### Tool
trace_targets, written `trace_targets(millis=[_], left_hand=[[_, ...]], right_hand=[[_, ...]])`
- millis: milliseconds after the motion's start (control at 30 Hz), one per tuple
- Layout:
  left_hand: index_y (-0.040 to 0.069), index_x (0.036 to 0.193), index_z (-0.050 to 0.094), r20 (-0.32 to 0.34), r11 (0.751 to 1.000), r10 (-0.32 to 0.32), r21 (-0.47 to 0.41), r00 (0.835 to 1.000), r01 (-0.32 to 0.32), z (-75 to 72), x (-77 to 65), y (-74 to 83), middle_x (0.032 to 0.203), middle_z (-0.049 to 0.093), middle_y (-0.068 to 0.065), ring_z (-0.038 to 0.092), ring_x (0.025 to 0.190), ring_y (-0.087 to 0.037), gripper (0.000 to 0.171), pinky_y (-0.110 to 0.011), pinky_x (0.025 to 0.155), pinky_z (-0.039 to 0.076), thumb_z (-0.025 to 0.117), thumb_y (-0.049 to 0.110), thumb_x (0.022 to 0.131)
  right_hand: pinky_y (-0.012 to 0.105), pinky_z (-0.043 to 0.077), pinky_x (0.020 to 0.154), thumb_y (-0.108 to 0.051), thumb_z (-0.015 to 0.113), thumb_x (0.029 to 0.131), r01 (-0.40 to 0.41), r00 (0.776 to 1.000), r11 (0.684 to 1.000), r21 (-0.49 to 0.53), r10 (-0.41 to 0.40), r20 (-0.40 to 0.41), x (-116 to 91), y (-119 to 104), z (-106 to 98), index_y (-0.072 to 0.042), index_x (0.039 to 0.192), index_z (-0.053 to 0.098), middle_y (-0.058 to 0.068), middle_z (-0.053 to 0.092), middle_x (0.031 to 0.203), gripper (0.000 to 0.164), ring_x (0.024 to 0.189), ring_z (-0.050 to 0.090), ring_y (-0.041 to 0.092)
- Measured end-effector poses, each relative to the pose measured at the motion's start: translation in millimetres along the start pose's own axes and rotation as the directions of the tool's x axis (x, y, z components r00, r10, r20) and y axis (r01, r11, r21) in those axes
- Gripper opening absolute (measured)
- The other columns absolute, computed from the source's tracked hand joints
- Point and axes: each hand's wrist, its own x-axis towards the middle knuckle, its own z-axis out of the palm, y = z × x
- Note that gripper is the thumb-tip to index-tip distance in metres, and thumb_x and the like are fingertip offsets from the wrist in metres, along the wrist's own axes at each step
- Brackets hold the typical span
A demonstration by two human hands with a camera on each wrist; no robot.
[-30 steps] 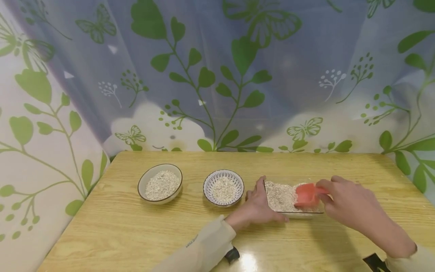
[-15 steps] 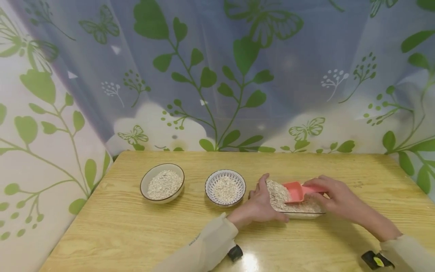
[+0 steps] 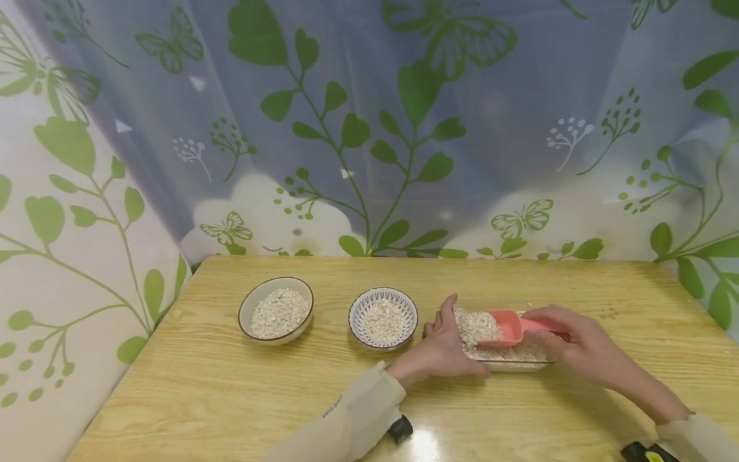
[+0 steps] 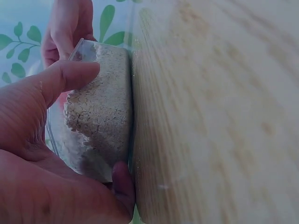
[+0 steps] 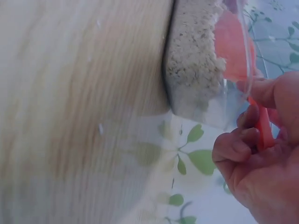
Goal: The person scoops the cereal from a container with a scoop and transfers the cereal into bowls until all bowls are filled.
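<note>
A clear rectangular container holding oat flakes stands on the right half of the table. My left hand grips its left end; in the left wrist view the thumb presses the near wall. With my right hand I grip the handle of a red scoop. The scoop's mouth faces left, with flakes heaped at and in it, inside the container. In the right wrist view the scoop shows through the clear wall, its handle between curled fingers.
A small patterned bowl with some oat flakes stands just left of my left hand. Farther left is a larger cream bowl with more flakes. Several crumbs lie behind my right hand. A printed curtain hangs behind the table.
The scoop has moved left through the flakes, then slightly back right, and flakes now lie at its mouth. My left hand has kept its place on the container.
</note>
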Motion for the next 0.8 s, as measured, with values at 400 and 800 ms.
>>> trace_targets(millis=[400, 800], left_hand=[[0.031, 0.164, 0.000, -0.041, 1.000, 0.031, -0.003, 0.999, -0.031, 3.7, 1.1, 2.4, 0.170, 0.021, 0.009, 0.019, 0.157, -0.035, 0.139, -0.061, 0.120, 0.034, 0.097, 0.023, 0.065], [0.028, 0.162, 0.010, -0.057, 0.998, 0.056, -0.009, 0.997, -0.056, 4.9, 5.4, 3.3, 0.161, 0.034, 0.009, 0.028, 0.151, -0.029, 0.132, -0.050, 0.116, 0.042, 0.097, 0.017, 0.063]], right_hand=[[0.034, 0.036, 0.048, -0.012, 0.052, 0.107, -0.282, 0.959, 0.885, 0.370, 0.276, 0.071, -21, 13, -28, -0.014, 0.133, 0.059, -0.014, 0.060, 0.083, 0.027, 0.057, 0.038, 0.021], [0.040, 0.019, 0.051, 0.002, 0.046, 0.106, -0.114, 0.975, 0.657, 0.745, 0.216, -0.042, -18, 9, -19, -0.015, 0.125, 0.065, -0.008, 0.051, 0.081, 0.032, 0.059, 0.027, 0.026]])
